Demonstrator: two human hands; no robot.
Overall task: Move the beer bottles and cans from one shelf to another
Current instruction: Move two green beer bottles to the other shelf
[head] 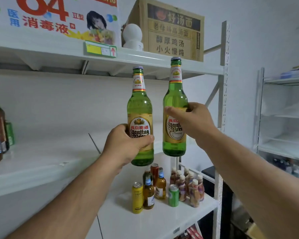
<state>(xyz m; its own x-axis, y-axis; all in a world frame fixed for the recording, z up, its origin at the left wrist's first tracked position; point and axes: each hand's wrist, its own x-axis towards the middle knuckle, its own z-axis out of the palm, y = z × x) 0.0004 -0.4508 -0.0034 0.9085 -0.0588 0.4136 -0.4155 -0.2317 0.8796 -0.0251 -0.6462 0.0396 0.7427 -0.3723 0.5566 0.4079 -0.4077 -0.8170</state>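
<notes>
Our left hand (126,144) and right hand (195,121) each grip an upright green bottle (140,107) (175,94), caps up, under the upper shelf (145,61); cans (137,197) stand below.

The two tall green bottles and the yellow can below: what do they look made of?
Left bottle and right bottle: likely glass, glossy and see-through green, with gold paper-like labels. Yellow can: probably thin metal, given its silvery rimmed top and printed, slightly shiny side.

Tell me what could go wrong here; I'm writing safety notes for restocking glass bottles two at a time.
1. Each hand carries a full glass bottle alone: the left hand wraps the left beer bottle low, so it may tip.
2. The right hand has a looser-looking grip on the right beer bottle, which could slip.
3. Both hang above the cans and small bottles on the lower shelf; a drop would hit them.
</notes>
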